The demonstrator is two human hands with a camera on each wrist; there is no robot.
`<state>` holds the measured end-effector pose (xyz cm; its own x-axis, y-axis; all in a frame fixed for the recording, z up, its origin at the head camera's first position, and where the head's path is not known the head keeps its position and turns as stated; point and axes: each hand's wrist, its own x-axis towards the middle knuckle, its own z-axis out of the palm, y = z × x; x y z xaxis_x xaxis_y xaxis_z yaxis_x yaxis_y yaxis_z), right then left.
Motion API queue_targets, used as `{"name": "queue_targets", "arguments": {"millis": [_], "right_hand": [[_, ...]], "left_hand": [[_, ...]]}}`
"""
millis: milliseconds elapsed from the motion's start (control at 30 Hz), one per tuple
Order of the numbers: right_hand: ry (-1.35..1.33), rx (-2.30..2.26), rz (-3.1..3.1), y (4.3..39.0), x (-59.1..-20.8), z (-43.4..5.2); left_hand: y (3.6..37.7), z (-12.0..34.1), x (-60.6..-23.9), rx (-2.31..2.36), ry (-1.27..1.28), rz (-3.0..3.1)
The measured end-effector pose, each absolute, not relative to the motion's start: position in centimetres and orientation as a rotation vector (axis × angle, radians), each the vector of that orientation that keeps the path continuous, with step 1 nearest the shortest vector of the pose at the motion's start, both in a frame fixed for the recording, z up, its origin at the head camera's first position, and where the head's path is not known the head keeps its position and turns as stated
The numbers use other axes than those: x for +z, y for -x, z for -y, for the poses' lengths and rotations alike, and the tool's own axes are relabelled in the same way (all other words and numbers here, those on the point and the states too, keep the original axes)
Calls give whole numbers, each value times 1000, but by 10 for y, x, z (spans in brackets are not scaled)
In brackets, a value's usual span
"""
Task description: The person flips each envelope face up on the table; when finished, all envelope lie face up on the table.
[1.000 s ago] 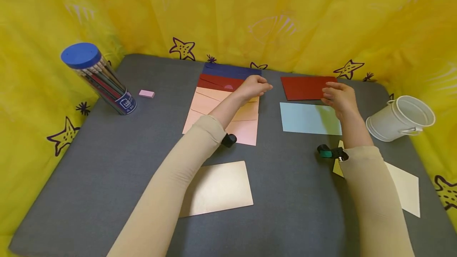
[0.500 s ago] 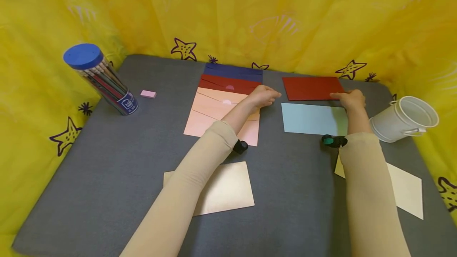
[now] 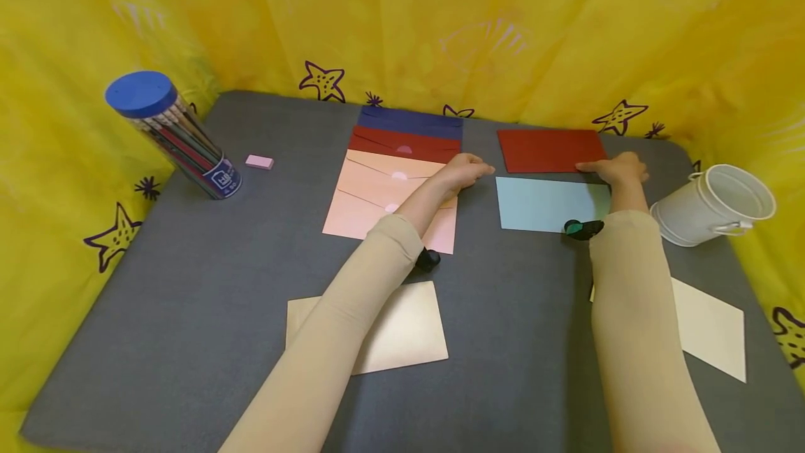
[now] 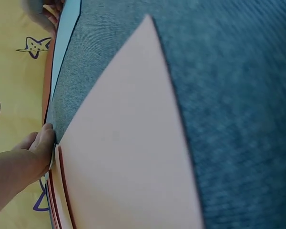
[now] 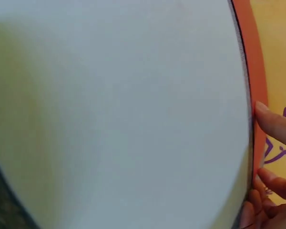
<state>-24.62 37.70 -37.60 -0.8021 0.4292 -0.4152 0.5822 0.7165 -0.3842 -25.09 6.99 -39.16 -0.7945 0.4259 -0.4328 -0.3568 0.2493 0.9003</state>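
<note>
My right hand (image 3: 622, 170) is at the lower right corner of a plain red envelope (image 3: 547, 151) at the back right. In the right wrist view its thumb (image 5: 271, 121) lies on the red edge, with the curled fingers close beside it. Below lies a light blue envelope (image 3: 547, 203), flat and plain. My left hand (image 3: 462, 173) reaches over the right edge of overlapping peach and pink envelopes (image 3: 352, 208), its extended fingers pointing right. Behind these lie a red envelope with a flap (image 3: 377, 140) and a dark blue envelope (image 3: 409, 119).
A pale gold envelope (image 3: 409, 331) lies under the left forearm; a cream envelope (image 3: 711, 331) is partly behind the right sleeve. A white metal bucket (image 3: 685, 212) stands at right. A blue-lidded pencil tub (image 3: 182, 142) and pink eraser (image 3: 259, 161) are at left. Yellow cloth (image 3: 402, 26) borders the table.
My right hand has come down from above onto the red envelope's corner. The left hand has moved slightly right and lower, near the peach envelopes' edge. The envelopes stay where they were.
</note>
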Motion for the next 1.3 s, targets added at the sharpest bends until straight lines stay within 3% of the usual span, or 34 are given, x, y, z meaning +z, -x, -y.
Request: {"name": "queue_targets", "arguments": {"millis": [433, 567, 767, 1000, 1300], "right_hand": [[-1074, -1104, -2635, 244, -382, -382], [-1116, -1615, -2393, 248, -378, -385], [-922, -2078, -1947, 247, -367, -391], [-638, -2028, -1777, 243, -368, -386], [-492, -2032, -1762, 237, -371, -378]], "left_hand": [[249, -70, -396, 1535, -149, -2001], [248, -70, -396, 1536, -153, -1964], [246, -67, -392, 1540, -181, -1884], [247, -65, -387, 1783, 10, -1700], [251, -63, -386, 2059, 177, -1647]]}}
